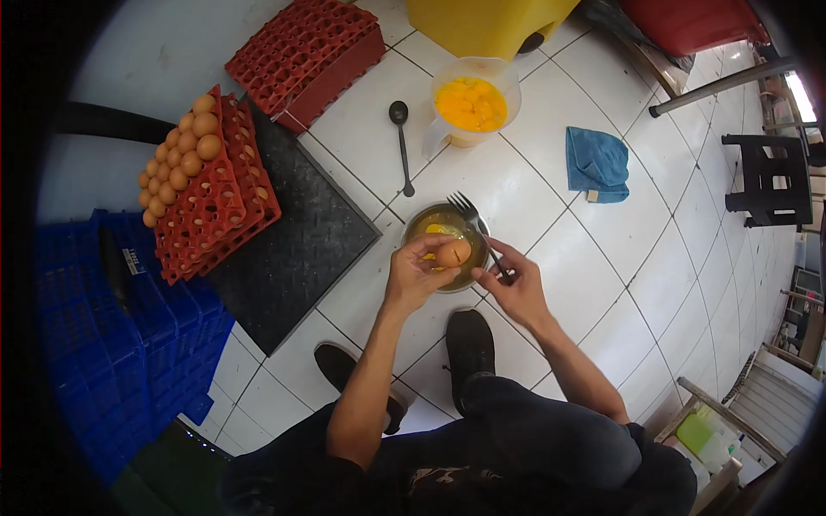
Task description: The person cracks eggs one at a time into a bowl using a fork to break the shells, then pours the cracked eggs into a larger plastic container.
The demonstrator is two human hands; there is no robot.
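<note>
In my left hand (416, 274) is a brown egg (453, 253), its shell cracked on the side facing up. My right hand (518, 284) grips a dark fork (470, 216) by the handle, tines pointing away from me. Both hands are over a round metal bowl (413, 219) on the floor, which holds egg white and at least one yolk (435, 229); the egg and my fingers hide part of it. Farther off stands a translucent plastic jug (513, 97) with many yolks inside. Left of the jug lies a black spoon (403, 148).
Brown eggs (187, 142) fill part of a red egg tray (200, 219) on a black board (310, 238) at left. Stacked red trays (310, 58), blue crates (129, 348), a yellow container (484, 26), a blue cloth (597, 164) and a black stool (768, 180) stand or lie around.
</note>
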